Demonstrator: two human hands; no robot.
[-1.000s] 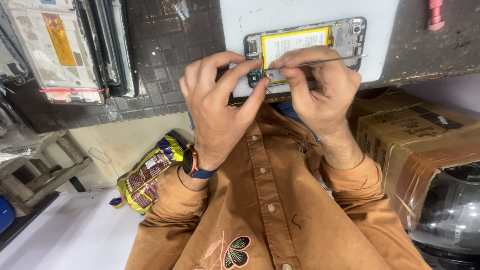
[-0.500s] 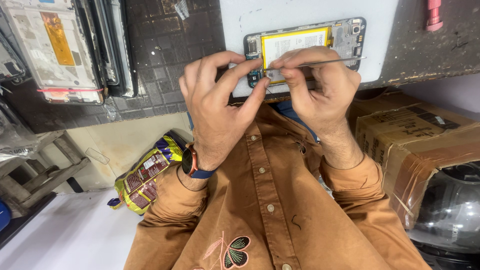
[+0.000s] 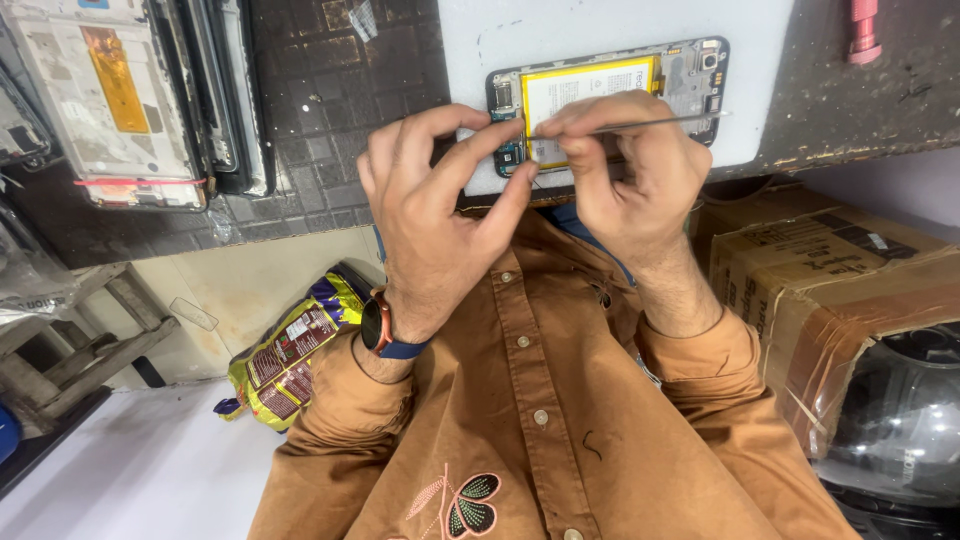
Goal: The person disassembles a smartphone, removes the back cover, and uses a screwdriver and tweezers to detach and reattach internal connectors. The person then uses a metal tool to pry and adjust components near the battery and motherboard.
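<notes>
An opened phone (image 3: 690, 75) with its back cover off lies on a white mat (image 3: 480, 40), its yellow-edged battery (image 3: 585, 85) showing. My right hand (image 3: 625, 170) pinches thin metal tweezers (image 3: 670, 122), their tips down at the phone's lower left edge. My left hand (image 3: 440, 210), a watch on its wrist, steadies the phone's left end with thumb and forefinger.
A stack of disassembled phone screens and frames (image 3: 120, 100) lies on the dark grid mat (image 3: 330, 110) at the left. A pink tool (image 3: 863, 30) rests at top right. A cardboard box (image 3: 830, 290) and a yellow snack bag (image 3: 290, 350) sit below the bench.
Both hands stay on the phone; the right hand with the tweezers has shifted only slightly.
</notes>
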